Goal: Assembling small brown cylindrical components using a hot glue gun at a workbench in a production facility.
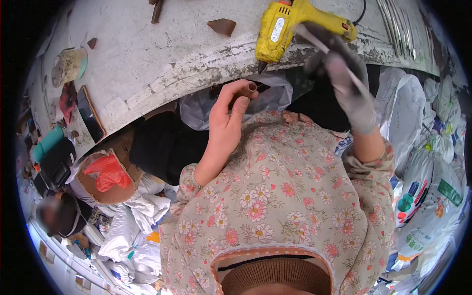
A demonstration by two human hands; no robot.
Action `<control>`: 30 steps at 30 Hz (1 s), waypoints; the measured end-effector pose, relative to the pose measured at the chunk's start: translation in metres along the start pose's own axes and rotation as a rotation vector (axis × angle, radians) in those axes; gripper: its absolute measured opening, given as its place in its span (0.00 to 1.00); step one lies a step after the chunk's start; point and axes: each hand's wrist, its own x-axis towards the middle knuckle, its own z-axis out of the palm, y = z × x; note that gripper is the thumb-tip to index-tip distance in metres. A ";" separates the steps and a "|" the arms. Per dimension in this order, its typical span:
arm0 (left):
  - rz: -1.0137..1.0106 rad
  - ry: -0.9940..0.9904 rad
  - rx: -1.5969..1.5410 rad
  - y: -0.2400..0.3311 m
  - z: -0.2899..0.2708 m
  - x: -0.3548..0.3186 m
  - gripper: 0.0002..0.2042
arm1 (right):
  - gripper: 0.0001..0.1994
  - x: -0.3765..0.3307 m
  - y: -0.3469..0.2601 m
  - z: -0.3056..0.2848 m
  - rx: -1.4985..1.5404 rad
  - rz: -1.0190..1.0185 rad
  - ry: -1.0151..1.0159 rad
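Note:
My bare left hand (227, 114) is closed round a small brown hollow piece (251, 87), its round opening facing up between thumb and fingers, just off the table's near edge. My right hand (350, 91) wears a grey glove with dark, stained fingers and is smeared by motion. It is closed on a thin, pale rod (314, 40), which slants from the upper left down across the palm. Beside the rod's upper end lies a dirty yellow glue gun (301, 15) on the worn grey table (147, 54). Its dark nozzle points toward me.
Several thin metal rods (399, 29) lie at the table's far right. Brown shards (222, 26), a tape roll (70, 66) and a phone (92, 114) rest on the table. A cardboard box (110, 194) with a red bag stands left; plastic bags (432, 196) crowd the right.

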 end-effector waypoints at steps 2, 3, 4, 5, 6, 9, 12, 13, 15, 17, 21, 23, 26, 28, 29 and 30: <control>0.011 -0.001 0.015 0.003 -0.002 -0.001 0.09 | 0.29 -0.013 -0.019 0.002 0.731 0.366 -0.134; 0.023 -0.002 0.035 0.004 -0.004 -0.002 0.09 | 0.29 -0.016 -0.026 0.004 0.736 0.366 -0.140; 0.020 0.005 0.038 0.003 -0.005 -0.003 0.09 | 0.32 -0.018 -0.032 0.006 0.766 0.468 -0.190; 0.037 0.015 0.042 0.001 -0.004 -0.004 0.09 | 0.35 -0.019 -0.035 0.007 0.792 0.571 -0.236; 0.054 0.025 0.046 0.000 -0.004 -0.004 0.09 | 0.35 -0.019 -0.036 0.011 0.793 0.572 -0.237; 0.075 0.037 0.177 0.003 -0.006 -0.005 0.10 | 0.31 -0.019 -0.040 0.018 0.863 0.590 -0.217; 0.157 0.079 0.315 0.003 -0.007 -0.005 0.11 | 0.24 -0.022 -0.028 0.016 0.879 0.627 -0.275; 0.157 0.081 0.315 0.003 -0.008 -0.005 0.11 | 0.24 -0.020 -0.031 0.014 0.879 0.627 -0.277; 0.359 0.163 0.647 0.003 -0.013 -0.004 0.11 | 0.29 -0.011 -0.038 0.009 0.696 0.617 -0.365; 0.346 0.179 0.606 0.004 -0.014 -0.003 0.11 | 0.23 -0.009 -0.040 0.004 0.644 0.458 -0.243; 0.377 0.180 0.599 0.004 -0.019 -0.003 0.11 | 0.18 -0.041 0.006 -0.019 0.720 0.386 -0.100; 0.368 0.116 0.613 0.014 -0.006 -0.010 0.12 | 0.18 -0.017 -0.019 -0.011 0.615 0.356 -0.461; 0.393 0.088 0.648 0.016 -0.005 -0.012 0.13 | 0.13 -0.021 -0.045 0.033 0.581 0.560 -0.355; 0.372 0.116 0.682 0.014 -0.007 -0.011 0.13 | 0.14 -0.015 -0.043 0.038 0.585 0.645 -0.342; 0.362 0.120 0.715 0.013 -0.008 -0.007 0.13 | 0.15 -0.015 -0.043 0.041 0.593 0.739 -0.326; 0.362 0.123 0.721 0.012 -0.011 -0.007 0.13 | 0.15 -0.017 -0.041 0.043 0.598 0.735 -0.329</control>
